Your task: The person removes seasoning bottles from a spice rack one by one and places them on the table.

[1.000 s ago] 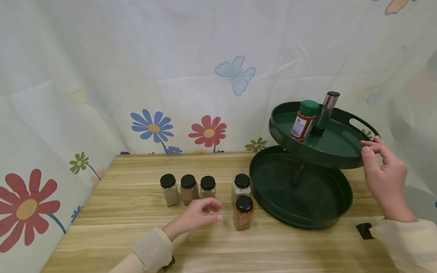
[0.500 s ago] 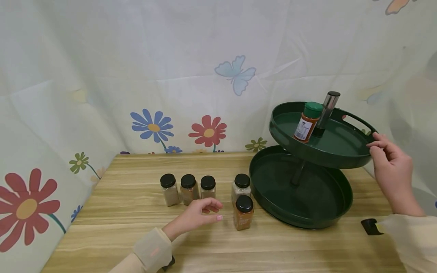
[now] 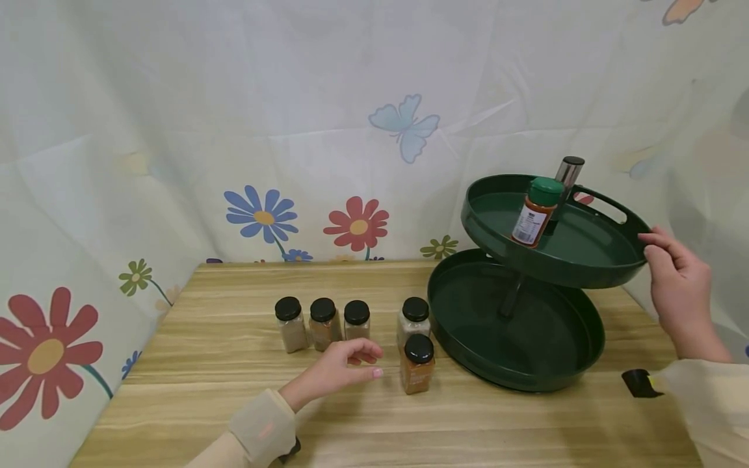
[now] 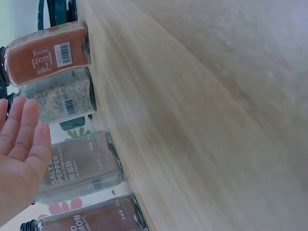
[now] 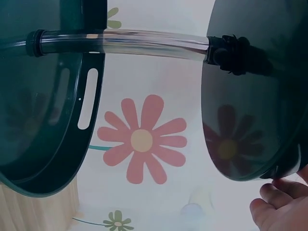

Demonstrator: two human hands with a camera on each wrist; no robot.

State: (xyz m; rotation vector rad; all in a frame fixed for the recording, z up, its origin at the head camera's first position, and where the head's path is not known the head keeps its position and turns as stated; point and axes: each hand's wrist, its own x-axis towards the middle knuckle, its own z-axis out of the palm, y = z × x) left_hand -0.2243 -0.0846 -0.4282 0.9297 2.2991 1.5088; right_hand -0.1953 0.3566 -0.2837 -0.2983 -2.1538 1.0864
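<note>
My right hand (image 3: 681,289) pinches the right rim of the upper tray (image 3: 599,240) of a dark green two-tier turntable, with fingertips and thumb at its edge. On this upper tray stands a spice bottle (image 3: 529,224) with a green cap and orange-red contents, in front of the metal post (image 3: 569,170). The lower tray (image 3: 544,338) lies below. Relaxed and holding nothing, my left hand (image 3: 336,367) hovers over the table between black-capped spice jars. An orange-brown jar (image 3: 417,374) and a pale-grained jar (image 3: 412,322) stand to its right.
Behind the left hand, three more black-capped jars stand in a row: a left jar (image 3: 294,335), a middle jar (image 3: 324,333) and a right jar (image 3: 357,328). A floral cloth (image 3: 328,149) hangs behind the wooden table (image 3: 234,286).
The upper tray has turned, carrying the green-capped bottle to the right and slightly forward, and its handle slot further back. My right hand has shifted right with the rim; the left hand stays put.
</note>
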